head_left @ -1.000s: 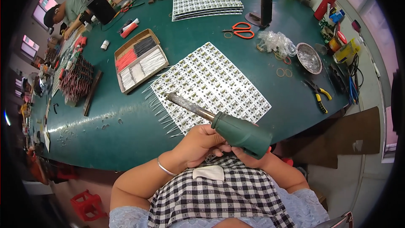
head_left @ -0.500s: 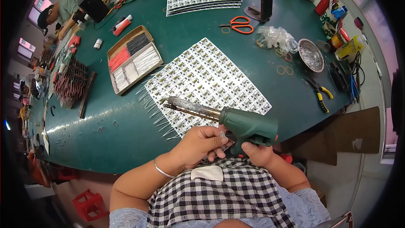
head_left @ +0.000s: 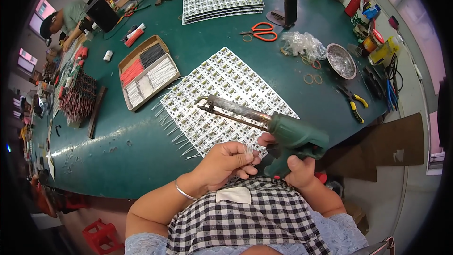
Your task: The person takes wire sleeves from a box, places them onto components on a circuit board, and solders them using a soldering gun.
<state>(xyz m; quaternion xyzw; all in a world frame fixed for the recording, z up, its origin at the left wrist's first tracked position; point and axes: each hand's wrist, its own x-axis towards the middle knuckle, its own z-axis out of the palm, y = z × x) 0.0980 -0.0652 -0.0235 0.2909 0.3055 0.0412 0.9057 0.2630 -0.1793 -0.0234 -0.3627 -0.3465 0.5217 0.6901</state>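
My right hand grips the handle of a green soldering gun just above the near table edge. Its long metal barrel points left over a large panel of small circuit boards lying flat on the green table. Thin wire leads stick out along the panel's near-left edge. My left hand, a bangle on its wrist, pinches a small bunch of short white wires right beside the gun's body, fingertips close to my right hand.
A cardboard tray of red, black and white wires sits left of the panel. Farther back lie a stack of panels, orange scissors, a plastic bag, a metal bowl and yellow-handled pliers. Another person works far left.
The soldering gun has turned from lying across my hands to an upright pistol grip in my right hand, its barrel swinging up and left. My left hand stays beside it.
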